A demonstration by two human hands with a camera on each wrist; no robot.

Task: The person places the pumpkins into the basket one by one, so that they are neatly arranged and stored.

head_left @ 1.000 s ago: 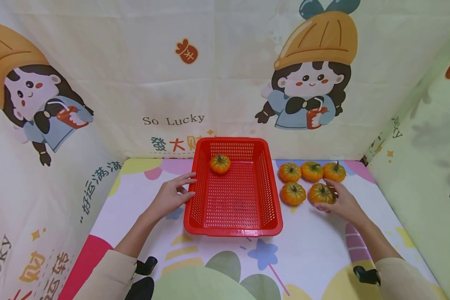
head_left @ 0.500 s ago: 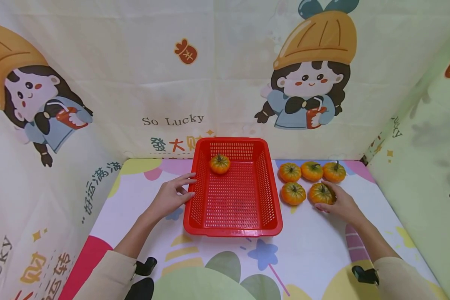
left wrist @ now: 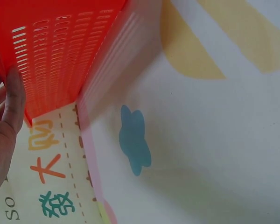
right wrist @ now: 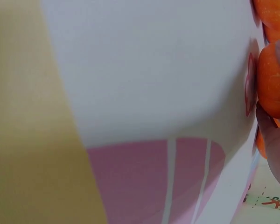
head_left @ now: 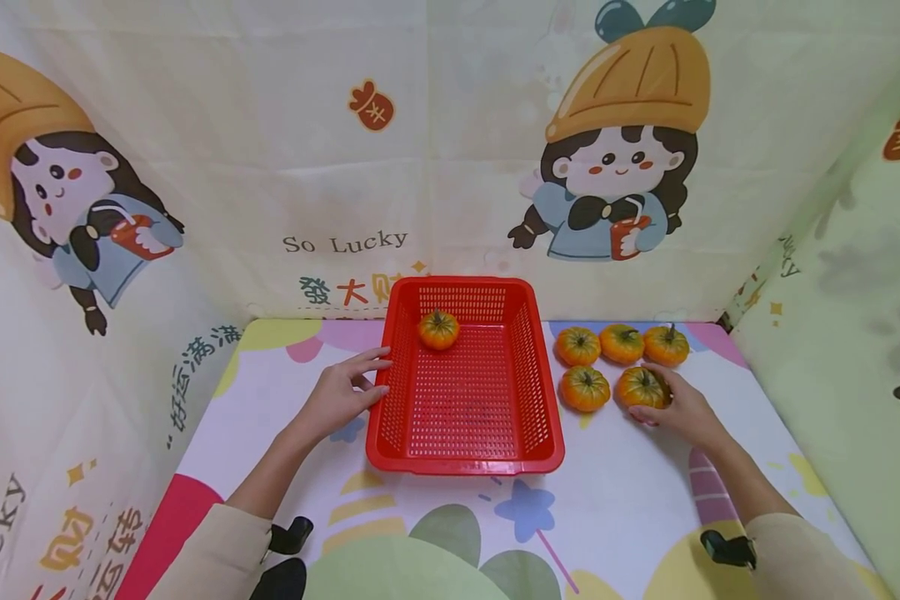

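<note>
A red plastic basket (head_left: 465,465) with slotted walls stands on the table, one small orange pumpkin (head_left: 438,331) lying in its far left corner. My left hand (head_left: 341,392) rests its fairly straight fingers on the basket's left rim; the left wrist view shows these fingers (left wrist: 14,100) right at the rim. Right of the basket, my right hand (head_left: 682,406) grips another small pumpkin (head_left: 640,387) from its right side, thumb on the near side and fingers behind. In the right wrist view this held pumpkin (right wrist: 273,88) is partly cut off, close over the table.
Several more small pumpkins stand round the held one: one pumpkin (head_left: 585,388) to its left and a back row with a middle pumpkin (head_left: 622,343). A printed cloth (head_left: 450,167) hangs behind the table (head_left: 615,483) and on both sides.
My right fingers have drawn slightly closer round the pumpkin, which stays in its place. The left hand and the basket have kept still.
</note>
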